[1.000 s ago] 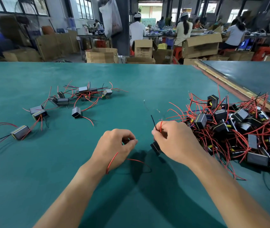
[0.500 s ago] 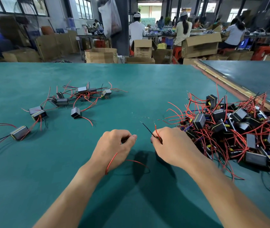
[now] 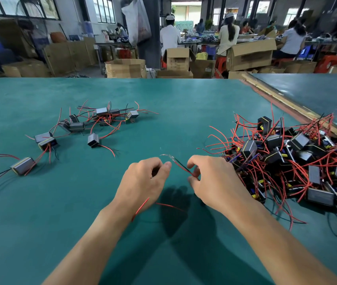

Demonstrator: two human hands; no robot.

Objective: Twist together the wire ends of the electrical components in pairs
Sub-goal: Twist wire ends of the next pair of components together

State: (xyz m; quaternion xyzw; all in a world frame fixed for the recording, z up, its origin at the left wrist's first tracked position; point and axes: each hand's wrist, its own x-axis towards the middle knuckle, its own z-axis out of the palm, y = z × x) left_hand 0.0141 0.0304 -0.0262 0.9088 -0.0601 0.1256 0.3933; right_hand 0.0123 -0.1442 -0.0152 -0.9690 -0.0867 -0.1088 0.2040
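Note:
My right hand [image 3: 210, 179] pinches a red and a black wire [image 3: 181, 166] side by side; their bare silvery ends [image 3: 166, 155] arc toward my left hand. My left hand [image 3: 143, 182] is curled, thumb and forefinger close to those bare ends, and a red wire [image 3: 140, 207] trails out from under its palm. The component these wires belong to is hidden under my hands. A big tangled pile of small black components with red and black wires [image 3: 291, 161] lies to the right. Several components [image 3: 93, 120] are spread out on the left of the green table [image 3: 173, 112].
A wooden strip [image 3: 282, 103] borders the table on the right, with another dark table beyond it. Cardboard boxes [image 3: 126, 67] stand past the far edge, and several people work at benches in the background.
My right hand has tilted the red and black wires leftward, from upright to pointing at my left hand. The bare ends now reach my left fingertips. My left hand stayed about in place.

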